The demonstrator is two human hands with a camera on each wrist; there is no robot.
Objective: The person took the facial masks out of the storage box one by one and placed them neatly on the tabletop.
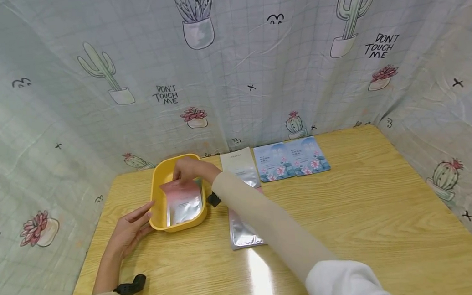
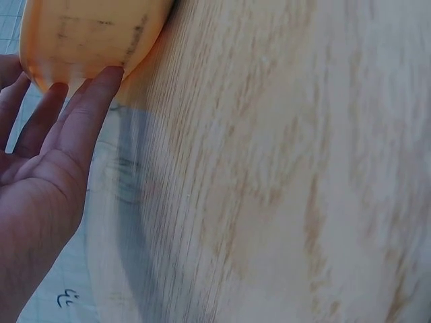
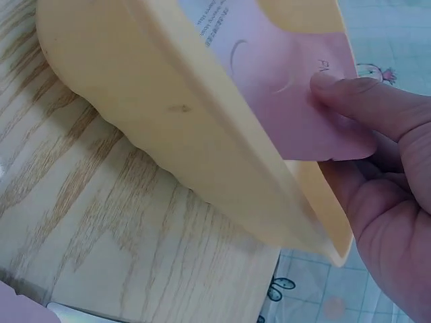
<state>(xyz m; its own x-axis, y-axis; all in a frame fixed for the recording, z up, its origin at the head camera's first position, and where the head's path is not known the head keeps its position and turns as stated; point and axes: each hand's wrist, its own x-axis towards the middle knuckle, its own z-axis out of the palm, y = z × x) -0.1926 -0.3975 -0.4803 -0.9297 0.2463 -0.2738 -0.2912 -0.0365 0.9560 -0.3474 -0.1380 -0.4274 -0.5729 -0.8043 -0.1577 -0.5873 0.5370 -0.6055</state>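
Note:
A yellow plastic basket (image 1: 180, 226) stands at the left back of the wooden table. Inside it is a pink and silver sheet mask packet (image 1: 184, 201). My right hand (image 1: 190, 170) reaches into the basket and pinches the packet's pink upper end; in the right wrist view, the thumb lies on the packet's (image 3: 289, 108) face. The fingers of my left hand (image 1: 131, 230) are fairly straight and touch the basket's left wall, also seen in the left wrist view (image 2: 60, 161). What lies under the packet is mostly hidden.
Right of the basket lie a cream and silver packet (image 1: 239, 163) and a pink and silver packet (image 1: 244, 234), partly under my right sleeve. Two blue floral packets (image 1: 274, 163) lie side by side at the back. A cactus-print curtain (image 1: 250, 64) hangs behind the table (image 1: 367, 202).

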